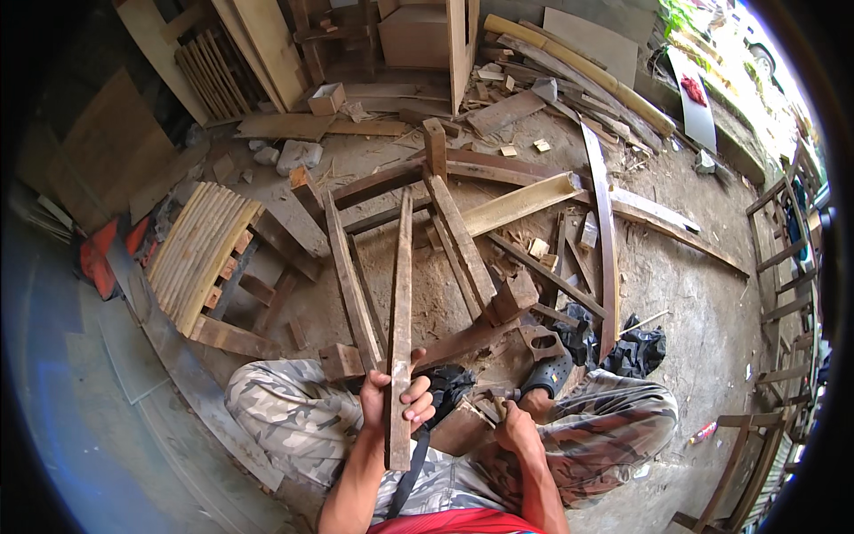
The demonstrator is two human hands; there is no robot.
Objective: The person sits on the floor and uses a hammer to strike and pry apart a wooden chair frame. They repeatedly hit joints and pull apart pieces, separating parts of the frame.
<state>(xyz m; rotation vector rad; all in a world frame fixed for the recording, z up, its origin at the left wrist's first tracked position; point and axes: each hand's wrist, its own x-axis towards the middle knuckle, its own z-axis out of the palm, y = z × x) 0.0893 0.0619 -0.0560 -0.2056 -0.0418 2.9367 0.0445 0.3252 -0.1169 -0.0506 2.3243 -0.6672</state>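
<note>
My left hand [397, 402] grips a long, narrow wooden strip [402, 303] near its lower end; the strip points away from me. In my closed right hand [519, 429] is what looks like a hammer, its short wooden handle [500, 409] showing and its dark head partly hidden. In front of my crossed legs lies a wooden frame [463, 245] of dark rails and thick square legs. The strip lies over the frame's middle in the picture; whether they touch I cannot tell. A wooden block [463, 427] sits between my legs, below the hammer.
A slatted wooden stool [200, 258] lies tipped at the left, beside glass-like sheets [89, 383]. Planks [600, 231], offcuts and a black plastic bag [640, 347] cover the floor on the right. Cabinets [414, 40] stand at the back. Chair frames [783, 303] line the right edge.
</note>
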